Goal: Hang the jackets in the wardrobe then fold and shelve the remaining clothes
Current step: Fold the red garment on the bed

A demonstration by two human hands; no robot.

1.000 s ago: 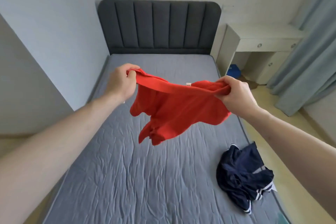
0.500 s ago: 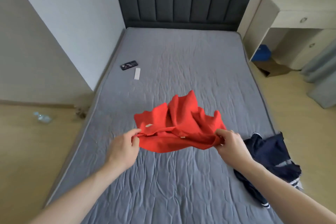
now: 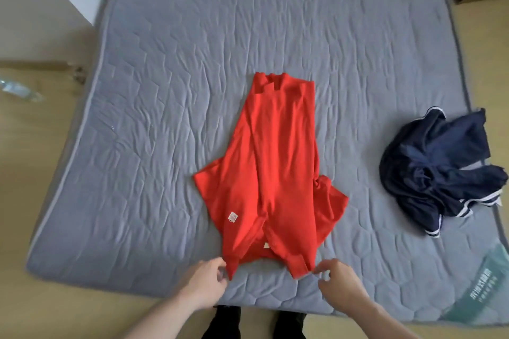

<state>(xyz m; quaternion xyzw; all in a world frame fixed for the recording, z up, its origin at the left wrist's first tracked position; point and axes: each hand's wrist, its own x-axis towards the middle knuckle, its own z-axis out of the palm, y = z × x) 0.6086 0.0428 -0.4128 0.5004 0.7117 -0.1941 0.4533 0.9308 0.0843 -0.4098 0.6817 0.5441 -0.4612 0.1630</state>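
You are working on the folding part of the task, standing at the foot of the mattress (image 3: 275, 22) with the red shirt (image 3: 272, 173) lying on it, collar end toward you and hem pointing away. It is lying mostly flat but not squared: one sleeve is fanning out to the left, the other is bunching at the right, and the body is creasing down its length.

Your left hand (image 3: 205, 282) is sitting at the shirt's near left corner, fingers curling with the red tip right at them; whether they are pinching the cloth or just letting go, I cannot tell. Your right hand (image 3: 340, 285) is hovering just beside the near right corner, fingers loosely bent and apparently holding nothing.

The navy garment (image 3: 440, 170) is waiting in a heap near the right edge, well apart from the shirt, not yet folded.

Judging from this, the next move is calling for smoothing: spreading the shoulders, flattening the bunched right sleeve, then bringing the sleeves in before folding the body. No wardrobe or shelf is showing here.
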